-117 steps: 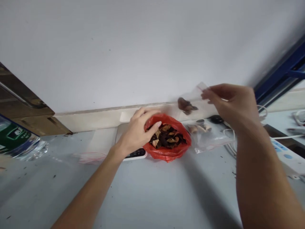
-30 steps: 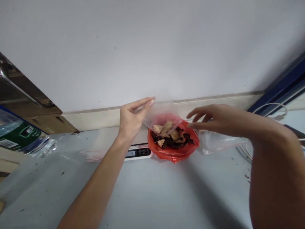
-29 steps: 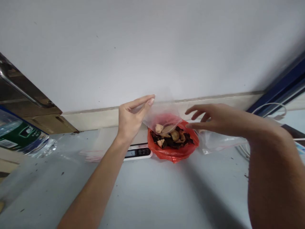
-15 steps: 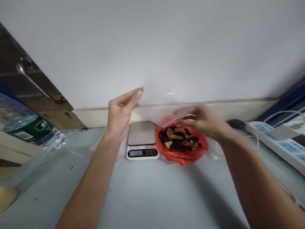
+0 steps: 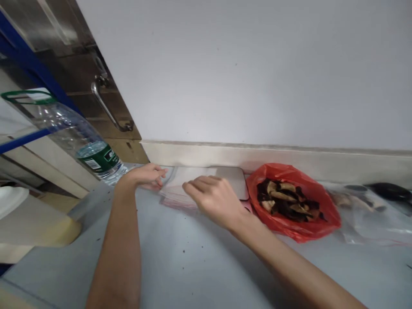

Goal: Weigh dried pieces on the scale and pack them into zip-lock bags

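Tabletop (image 5: 199, 266), pale grey and smooth with dark specks, ran up to a white wall with a cream skirting strip. At the left stood a brown door with a curved metal handle (image 5: 107, 107), and before it a clear water bottle (image 5: 72, 137) with a green label leaned top-left.

Both forearms reached in from the bottom edge and converged on a stack of clear plastic bags (image 5: 180, 189). The stack lay flat on the table near the wall, its long side running left to right along the skirting, with red zip strips on the near edge.

The left hand (image 5: 144, 176) lay palm down at the stack's left end, fingers loosely curled, tips touching the plastic; whether they pinched a sheet could not be told. The right hand (image 5: 214, 199) rested palm down over the stack's right part, fingers stretched leftward and slightly bent, clasping nothing visible.

Just right of it a crumpled red bag (image 5: 318, 223) sat open, holding dark and tan dried pieces. Farther right, blurred, lay a clear bag with a few pieces (image 5: 363, 206).
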`<control>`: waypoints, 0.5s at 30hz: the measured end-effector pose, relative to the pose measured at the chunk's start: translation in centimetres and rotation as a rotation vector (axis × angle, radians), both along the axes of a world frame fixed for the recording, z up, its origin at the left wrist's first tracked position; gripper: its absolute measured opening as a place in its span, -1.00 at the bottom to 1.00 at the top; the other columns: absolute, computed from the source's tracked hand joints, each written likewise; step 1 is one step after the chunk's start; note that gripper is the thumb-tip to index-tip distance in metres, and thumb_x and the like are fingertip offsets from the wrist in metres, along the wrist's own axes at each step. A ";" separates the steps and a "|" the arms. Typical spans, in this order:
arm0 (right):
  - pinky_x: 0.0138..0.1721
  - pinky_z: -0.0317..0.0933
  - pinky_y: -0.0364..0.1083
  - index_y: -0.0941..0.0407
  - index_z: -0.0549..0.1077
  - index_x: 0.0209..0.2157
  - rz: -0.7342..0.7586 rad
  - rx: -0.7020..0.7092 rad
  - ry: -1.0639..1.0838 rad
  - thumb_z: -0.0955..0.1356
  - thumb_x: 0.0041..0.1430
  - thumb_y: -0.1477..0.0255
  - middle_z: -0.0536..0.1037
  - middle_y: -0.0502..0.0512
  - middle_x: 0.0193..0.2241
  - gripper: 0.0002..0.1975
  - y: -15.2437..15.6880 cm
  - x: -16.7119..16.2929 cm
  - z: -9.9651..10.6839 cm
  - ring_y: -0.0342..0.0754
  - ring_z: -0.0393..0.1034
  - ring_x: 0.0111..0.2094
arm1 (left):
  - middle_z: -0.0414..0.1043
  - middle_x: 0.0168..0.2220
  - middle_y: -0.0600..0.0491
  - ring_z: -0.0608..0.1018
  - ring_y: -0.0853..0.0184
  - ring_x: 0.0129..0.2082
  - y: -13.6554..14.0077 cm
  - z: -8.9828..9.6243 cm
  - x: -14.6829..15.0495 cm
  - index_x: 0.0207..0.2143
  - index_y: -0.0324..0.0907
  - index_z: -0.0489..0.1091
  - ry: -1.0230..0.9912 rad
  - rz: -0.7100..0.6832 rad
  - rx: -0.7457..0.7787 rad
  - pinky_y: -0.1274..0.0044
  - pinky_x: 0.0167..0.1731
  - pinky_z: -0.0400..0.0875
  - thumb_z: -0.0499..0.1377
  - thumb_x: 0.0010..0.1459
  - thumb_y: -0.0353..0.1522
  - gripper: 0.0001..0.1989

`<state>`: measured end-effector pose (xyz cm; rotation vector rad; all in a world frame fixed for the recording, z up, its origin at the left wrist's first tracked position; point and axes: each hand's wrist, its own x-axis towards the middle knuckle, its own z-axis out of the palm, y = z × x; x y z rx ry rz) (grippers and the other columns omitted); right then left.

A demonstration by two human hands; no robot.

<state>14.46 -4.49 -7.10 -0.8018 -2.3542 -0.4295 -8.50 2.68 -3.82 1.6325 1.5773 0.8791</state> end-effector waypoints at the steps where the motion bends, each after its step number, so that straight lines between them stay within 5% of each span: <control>1: -0.45 0.13 -0.09 0.14 0.49 -0.32 0.056 0.034 -0.022 0.25 0.30 0.71 0.61 0.06 -0.47 -0.74 0.0 -0.8 -0.9 -0.08 0.46 -0.43 | 0.46 -0.71 0.08 0.54 0.26 -0.68 -0.3 0.1 -0.2 -0.60 -0.13 0.40 0.048 -0.018 -0.143 0.55 -0.59 0.44 0.47 -0.31 -0.22 -0.68; 2: -0.42 0.16 -0.10 0.14 0.49 -0.30 0.098 0.059 -0.027 0.25 0.34 0.68 0.64 0.07 -0.42 -0.76 0.0 -1.5 -1.7 -0.09 0.48 -0.41 | 0.51 -0.66 0.08 0.60 0.26 -0.58 -0.5 0.3 -0.2 -0.53 -0.13 0.39 0.118 -0.039 -0.381 0.55 -0.48 0.50 0.46 -0.25 -0.20 -0.67; 5: -0.35 0.24 -0.12 0.15 0.50 -0.25 0.172 0.020 -0.013 0.25 0.37 0.65 0.68 0.09 -0.32 -0.78 0.4 -2.1 -3.5 -0.10 0.52 -0.34 | 0.57 -0.56 0.08 0.67 0.24 -0.38 -0.9 0.9 0.2 -0.40 -0.11 0.33 0.140 -0.042 -0.545 0.54 -0.29 0.55 0.39 -0.08 -0.17 -0.67; 11: -0.26 0.33 -0.12 0.15 0.53 -0.22 0.169 -0.405 -0.022 0.30 0.30 0.69 0.66 0.12 -0.28 -0.78 1.1 -1.1 -4.3 -0.04 0.54 -0.23 | 0.58 -0.52 0.10 0.69 0.25 -0.30 -0.5 0.0 0.3 -0.45 -0.08 0.25 0.111 -0.115 -0.565 0.51 -0.16 0.56 0.38 -0.11 -0.28 -0.68; 15: -0.10 0.37 -0.04 0.14 0.54 -0.21 0.154 -0.520 -0.028 0.27 0.39 0.56 0.64 0.17 -0.21 -0.81 0.5 -1.2 -4.5 0.03 0.51 -0.10 | 0.45 -0.61 0.22 0.64 0.29 -0.43 0.1 -0.8 0.7 -0.47 -0.08 0.23 0.151 -0.114 -0.469 0.51 -0.28 0.55 0.34 -0.19 -0.42 -0.69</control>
